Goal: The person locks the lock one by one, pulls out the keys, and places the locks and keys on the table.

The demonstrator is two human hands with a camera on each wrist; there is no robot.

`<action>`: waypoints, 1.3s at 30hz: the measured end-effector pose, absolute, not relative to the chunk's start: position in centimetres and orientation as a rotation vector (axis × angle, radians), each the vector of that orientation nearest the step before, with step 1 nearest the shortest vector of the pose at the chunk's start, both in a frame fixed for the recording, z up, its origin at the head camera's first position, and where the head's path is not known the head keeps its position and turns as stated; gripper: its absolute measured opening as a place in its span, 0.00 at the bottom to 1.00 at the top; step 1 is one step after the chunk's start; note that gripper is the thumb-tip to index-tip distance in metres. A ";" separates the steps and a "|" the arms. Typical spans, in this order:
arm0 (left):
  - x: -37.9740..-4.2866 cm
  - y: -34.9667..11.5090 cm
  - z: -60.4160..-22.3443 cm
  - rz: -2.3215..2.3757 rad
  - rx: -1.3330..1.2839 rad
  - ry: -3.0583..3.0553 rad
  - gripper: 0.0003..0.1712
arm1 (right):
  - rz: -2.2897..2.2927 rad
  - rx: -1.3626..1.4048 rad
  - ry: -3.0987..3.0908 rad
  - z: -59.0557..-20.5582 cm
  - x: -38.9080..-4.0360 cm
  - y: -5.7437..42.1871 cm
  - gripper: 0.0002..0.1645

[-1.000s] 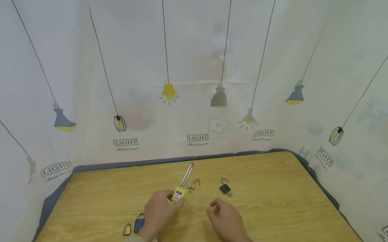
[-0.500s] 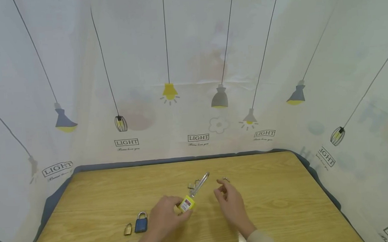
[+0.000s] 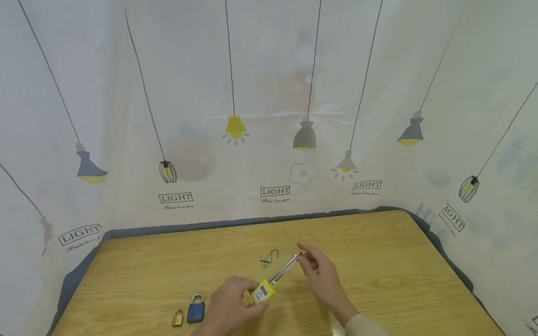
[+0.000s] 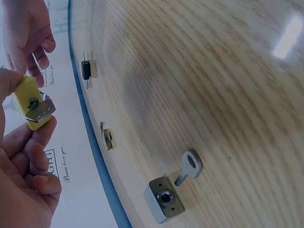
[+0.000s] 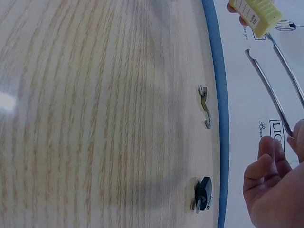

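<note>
My left hand (image 3: 230, 304) grips a yellow padlock (image 3: 263, 292) by its body, thumb on one side and fingers on the other. A key (image 4: 40, 111) sits in its keyhole. The padlock's long shackle (image 5: 270, 92) is open, one leg free of the body. At the shackle's curved end, my right hand (image 3: 322, 277) pinches the metal between thumb and index finger. Beyond the hands lies a small open brass padlock (image 3: 266, 258) with a key. The right wrist view also has an open black padlock (image 5: 203, 194), hidden behind my right hand in the head view.
On the wooden table (image 3: 394, 283), a blue padlock (image 3: 196, 312) and a small brass padlock (image 3: 177, 318), both with shackles down, lie left of my left hand. A loose key (image 4: 190, 164) lies beside a padlock. A printed sheet (image 3: 273, 152) rises behind the table's far edge.
The yellow padlock has moved right and lower with my left hand, its shackle tilting rightward. My right hand has risen from the table's near side and now holds the shackle's end.
</note>
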State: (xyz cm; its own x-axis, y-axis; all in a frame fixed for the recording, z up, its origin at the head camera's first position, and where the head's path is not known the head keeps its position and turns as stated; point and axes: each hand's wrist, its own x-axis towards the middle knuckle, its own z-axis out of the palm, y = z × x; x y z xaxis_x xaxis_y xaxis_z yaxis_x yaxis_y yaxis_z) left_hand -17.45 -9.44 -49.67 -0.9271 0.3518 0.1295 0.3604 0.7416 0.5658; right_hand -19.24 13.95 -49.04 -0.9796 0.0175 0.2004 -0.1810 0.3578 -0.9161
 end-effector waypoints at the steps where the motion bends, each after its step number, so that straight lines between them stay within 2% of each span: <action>1: -17.5 -9.4 -49.7 -0.955 -0.603 -2.918 0.20 | 1.693 0.149 -2.430 -48.6 -19.0 13.9 0.16; 5: -17.6 -9.5 -49.9 -0.957 -0.615 -2.926 0.20 | 1.707 0.139 -2.425 -47.9 -18.6 13.8 0.11; 12: -17.6 -9.6 -50.0 -0.953 -0.621 -2.944 0.22 | 1.717 0.112 -2.422 -50.6 -19.7 14.5 0.07; 21: -17.5 -9.5 -50.2 -0.932 -0.631 -2.915 0.22 | 1.712 0.075 -2.399 -50.7 -19.8 14.6 0.07; 29: -17.3 -9.5 -50.5 -0.911 -0.593 -2.936 0.28 | 1.633 0.121 -2.417 -49.9 -19.6 14.2 0.08; 39: -17.1 -9.2 -51.6 -0.994 -0.598 -2.950 0.28 | 1.617 0.121 -2.415 -49.6 -19.5 13.9 0.07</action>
